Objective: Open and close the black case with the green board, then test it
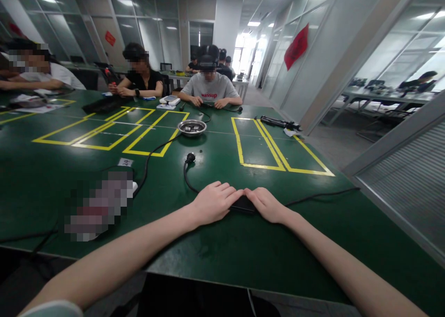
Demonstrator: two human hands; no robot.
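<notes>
A flat black device (243, 205) lies on the green table (222, 256), partly covered by both hands. My left hand (214, 202) rests over its left end, fingers together and closed on it. On its right end is my right hand (266, 204), with curled fingers gripping that side. The fingertips of the two hands nearly meet at the device's upper edge. One black cable with a plug (190, 158) runs to the left side of the device, and another cable (320, 195) leads off to the right.
A metal bowl (192, 128) with small objects stands beyond the plug. Yellow tape rectangles mark the table. A blurred item (100, 206) lies at the left beside a labelled card (125, 162). A black tripod-like object (280, 123) lies at the back right. Several people sit across the table.
</notes>
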